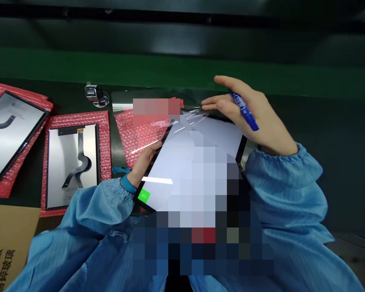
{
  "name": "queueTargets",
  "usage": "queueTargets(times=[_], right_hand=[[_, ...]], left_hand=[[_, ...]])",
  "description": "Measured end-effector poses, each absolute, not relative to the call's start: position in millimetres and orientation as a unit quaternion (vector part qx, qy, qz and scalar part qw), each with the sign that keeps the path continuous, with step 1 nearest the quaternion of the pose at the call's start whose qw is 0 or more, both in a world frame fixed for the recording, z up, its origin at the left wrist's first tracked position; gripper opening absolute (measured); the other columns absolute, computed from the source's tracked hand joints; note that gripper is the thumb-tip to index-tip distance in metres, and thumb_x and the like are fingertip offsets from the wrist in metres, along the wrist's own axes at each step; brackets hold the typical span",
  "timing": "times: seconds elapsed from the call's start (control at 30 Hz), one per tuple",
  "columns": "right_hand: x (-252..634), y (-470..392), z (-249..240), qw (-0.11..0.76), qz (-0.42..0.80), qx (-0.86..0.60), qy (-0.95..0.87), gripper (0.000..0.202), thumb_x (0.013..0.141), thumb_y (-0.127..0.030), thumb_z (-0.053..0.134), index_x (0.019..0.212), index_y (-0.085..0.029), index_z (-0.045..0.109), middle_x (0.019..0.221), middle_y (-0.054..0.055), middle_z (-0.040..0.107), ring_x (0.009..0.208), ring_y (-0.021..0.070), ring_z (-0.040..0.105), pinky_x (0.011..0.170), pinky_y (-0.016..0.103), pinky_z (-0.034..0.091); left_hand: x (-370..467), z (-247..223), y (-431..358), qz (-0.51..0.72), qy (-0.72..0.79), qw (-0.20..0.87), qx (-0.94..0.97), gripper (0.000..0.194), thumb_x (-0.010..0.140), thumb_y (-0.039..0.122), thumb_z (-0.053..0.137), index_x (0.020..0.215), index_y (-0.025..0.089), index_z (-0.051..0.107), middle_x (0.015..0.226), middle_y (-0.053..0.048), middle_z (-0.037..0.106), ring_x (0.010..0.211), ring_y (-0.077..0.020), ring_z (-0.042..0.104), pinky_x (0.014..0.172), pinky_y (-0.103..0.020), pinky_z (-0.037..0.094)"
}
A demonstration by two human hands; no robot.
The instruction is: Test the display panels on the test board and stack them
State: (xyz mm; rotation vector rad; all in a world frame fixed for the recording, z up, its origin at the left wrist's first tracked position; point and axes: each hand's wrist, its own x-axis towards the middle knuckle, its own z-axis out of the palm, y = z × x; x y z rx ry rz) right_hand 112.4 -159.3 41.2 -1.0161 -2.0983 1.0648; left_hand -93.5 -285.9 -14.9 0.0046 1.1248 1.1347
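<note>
A lit white display panel (176, 156) with a black border lies tilted in front of me, a green label (144, 196) at its lower left corner. Its left edge is gripped by my left hand (142, 164). My right hand (258, 111) is over the panel's upper right edge, a blue marker pen (243, 110) tucked between thumb and palm. Its index finger points outward; other fingertips touch clear film (187, 121) at the panel's top. Pixelation covers the panel's lower middle. Under its left side lies a red bubble-wrap bag (140, 140).
To the left, a display panel (57, 162) with a dark flex cable lies on red bubble wrap (105, 162). Another such panel (27, 117) is farther left. A metal tally counter (93, 92) stands behind. A cardboard box (12, 231) occupies the lower left corner.
</note>
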Motion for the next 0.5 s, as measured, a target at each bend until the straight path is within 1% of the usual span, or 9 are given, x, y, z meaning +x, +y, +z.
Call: queueTargets(times=[0.1, 0.2, 0.27, 0.4, 0.5], right_hand=[[111, -151, 33, 0.342, 0.468, -0.322, -0.748, 0.051, 0.095, -0.038, 0.062, 0.140, -0.016, 0.051, 0.115, 0.010, 0.073, 0.108, 0.0235, 0.070, 0.103, 0.040, 0.052], [108, -142, 19, 0.395, 0.527, -0.277, -0.700, 0.044, 0.094, -0.035, 0.063, 0.134, -0.017, 0.057, 0.114, 0.007, 0.073, 0.108, 0.0245, 0.070, 0.105, 0.043, 0.051], [107, -137, 10, 0.422, 0.551, -0.274, -0.666, 0.039, 0.095, -0.035, 0.059, 0.131, -0.019, 0.059, 0.113, 0.006, 0.074, 0.109, 0.0249, 0.070, 0.105, 0.044, 0.051], [106, -132, -2, 0.412, 0.559, -0.315, -0.647, 0.040, 0.095, -0.041, 0.053, 0.131, -0.023, 0.057, 0.114, 0.004, 0.074, 0.112, 0.0217, 0.068, 0.104, 0.038, 0.050], [105, -132, -5, 0.409, 0.567, -0.321, -0.639, 0.037, 0.095, -0.041, 0.053, 0.128, -0.024, 0.058, 0.112, 0.002, 0.074, 0.111, 0.0205, 0.069, 0.103, 0.038, 0.051]], left_hand=[[-93, -13, -290, 0.529, 0.491, 0.692, 0.019, 0.025, 0.080, 0.028, 0.062, 0.099, 0.016, 0.072, 0.089, 0.000, 0.078, 0.102, -0.0263, 0.072, 0.094, -0.035, 0.056], [-93, -12, -291, 0.531, 0.476, 0.701, 0.024, 0.027, 0.082, 0.031, 0.060, 0.101, 0.016, 0.072, 0.093, -0.001, 0.077, 0.107, -0.0286, 0.069, 0.096, -0.038, 0.055], [-93, -12, -290, 0.525, 0.478, 0.704, 0.020, 0.027, 0.085, 0.030, 0.057, 0.102, 0.016, 0.072, 0.096, -0.002, 0.077, 0.112, -0.0287, 0.067, 0.099, -0.038, 0.054], [-95, -14, -287, 0.526, 0.468, 0.709, 0.025, 0.028, 0.088, 0.029, 0.057, 0.109, 0.016, 0.071, 0.103, -0.002, 0.076, 0.121, -0.0280, 0.063, 0.104, -0.039, 0.052], [-95, -16, -287, 0.539, 0.469, 0.700, 0.010, 0.031, 0.087, 0.029, 0.061, 0.115, 0.019, 0.069, 0.110, -0.001, 0.075, 0.124, -0.0294, 0.060, 0.106, -0.040, 0.051]])
